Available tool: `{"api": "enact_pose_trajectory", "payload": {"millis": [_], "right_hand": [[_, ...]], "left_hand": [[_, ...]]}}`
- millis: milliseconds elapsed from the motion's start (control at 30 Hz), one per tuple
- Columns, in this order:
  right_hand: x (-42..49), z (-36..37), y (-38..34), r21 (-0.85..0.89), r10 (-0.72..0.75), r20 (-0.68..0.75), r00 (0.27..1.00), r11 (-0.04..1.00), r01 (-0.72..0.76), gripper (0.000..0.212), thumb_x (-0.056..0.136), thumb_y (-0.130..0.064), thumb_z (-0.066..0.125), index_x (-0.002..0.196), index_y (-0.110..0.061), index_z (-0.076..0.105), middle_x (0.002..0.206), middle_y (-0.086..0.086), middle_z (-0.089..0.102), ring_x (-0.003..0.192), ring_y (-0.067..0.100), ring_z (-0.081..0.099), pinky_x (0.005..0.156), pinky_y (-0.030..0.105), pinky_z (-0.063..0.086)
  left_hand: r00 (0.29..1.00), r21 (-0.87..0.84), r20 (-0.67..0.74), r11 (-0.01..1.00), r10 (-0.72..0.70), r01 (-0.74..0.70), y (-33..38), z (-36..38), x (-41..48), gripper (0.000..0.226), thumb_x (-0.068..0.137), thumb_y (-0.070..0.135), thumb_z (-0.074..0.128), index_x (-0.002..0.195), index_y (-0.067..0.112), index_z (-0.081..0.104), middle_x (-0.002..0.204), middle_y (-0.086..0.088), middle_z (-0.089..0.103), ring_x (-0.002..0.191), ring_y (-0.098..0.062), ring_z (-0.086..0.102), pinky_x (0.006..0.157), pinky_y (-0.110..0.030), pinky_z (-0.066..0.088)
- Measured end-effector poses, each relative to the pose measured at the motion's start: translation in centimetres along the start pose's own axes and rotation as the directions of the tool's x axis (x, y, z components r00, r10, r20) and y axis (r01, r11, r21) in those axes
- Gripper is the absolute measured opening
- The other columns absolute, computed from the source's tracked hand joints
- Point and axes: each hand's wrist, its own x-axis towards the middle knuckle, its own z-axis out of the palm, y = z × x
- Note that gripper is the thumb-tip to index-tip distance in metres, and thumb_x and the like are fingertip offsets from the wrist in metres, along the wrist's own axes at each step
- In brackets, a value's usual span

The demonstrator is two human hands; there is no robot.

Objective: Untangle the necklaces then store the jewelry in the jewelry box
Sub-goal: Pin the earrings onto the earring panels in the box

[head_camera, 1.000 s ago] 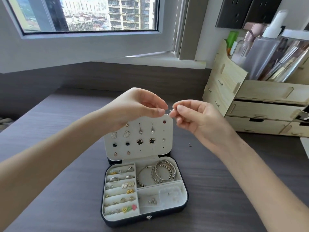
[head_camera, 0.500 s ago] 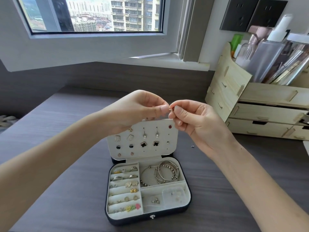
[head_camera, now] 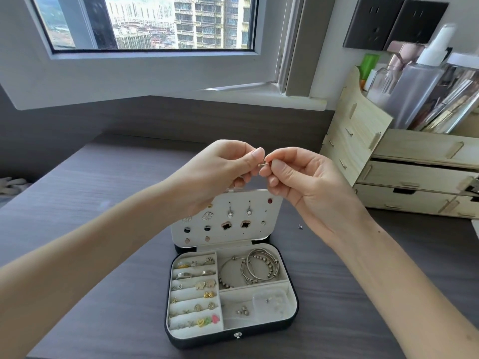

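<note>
Head view, centre: left hand (head_camera: 220, 172) and right hand (head_camera: 300, 177) both pinch a tiny metal piece (head_camera: 263, 164) — best kept over the jewelry box (head_camera: 202, 342).

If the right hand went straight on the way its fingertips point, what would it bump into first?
The left hand: the right hand points leftward at it, both pinching a small metal pin between them, fingertips nearly touching. Depth looks matched, though one view cannot confirm.

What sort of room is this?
Probably a bedroom or dressing corner in a high-rise flat: a wooden organizer holds cosmetic-looking bottles, an open jewelry box sits on the dark table, and the window looks out on tower blocks.
</note>
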Motion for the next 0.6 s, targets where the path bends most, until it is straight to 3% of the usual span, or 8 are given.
{"api": "enact_pose_trajectory", "payload": {"millis": [133,300,467,600], "right_hand": [[0.1,0.1,0.0,-0.003,0.003,-0.013,1.000,1.000,-0.003,0.014,0.090,0.002,0.051,0.087,-0.005,0.064,0.071,0.002,0.067,0.060,0.008,0.055,0.062,0.020,0.050],[0.2,0.2,0.0,-0.008,0.007,-0.012,1.000,1.000,-0.007,0.015,0.089,0.002,0.052,0.086,-0.005,0.064,0.071,0.004,0.066,0.060,0.009,0.054,0.060,0.020,0.048],[0.3,0.3,-0.1,-0.002,0.011,0.005,1.000,1.000,-0.011,0.014,0.088,0.002,0.052,0.086,-0.005,0.064,0.071,0.004,0.066,0.060,0.009,0.054,0.061,0.021,0.048],[0.3,0.4,-0.1,0.000,0.011,0.005,1.000,1.000,-0.011,0.014,0.088,0.002,0.053,0.085,-0.005,0.064,0.070,0.004,0.066,0.060,0.009,0.054,0.061,0.021,0.048]], "left_hand": [[1.000,-0.023,0.006,1.000,0.014,-0.013,-0.3,-0.4,0.1,0.027,0.097,0.025,0.050,0.079,0.009,0.062,0.070,0.002,0.055,0.070,-0.013,0.045,0.070,-0.031,0.037],[0.995,-0.039,0.093,0.999,0.018,-0.014,-0.5,-0.9,0.2,0.013,0.078,0.024,0.056,0.076,0.011,0.061,0.065,0.005,0.055,0.064,-0.009,0.045,0.063,-0.023,0.036],[0.996,-0.038,0.089,0.999,0.022,-0.018,-0.5,-0.9,0.2,0.016,0.083,0.027,0.058,0.074,0.013,0.061,0.068,0.003,0.054,0.065,-0.010,0.044,0.062,-0.025,0.035],[1.000,-0.021,0.010,1.000,0.012,-0.012,-0.5,-0.6,0.3,0.019,0.093,0.024,0.055,0.084,0.008,0.059,0.078,-0.007,0.052,0.074,-0.022,0.040,0.071,-0.033,0.036]]}}
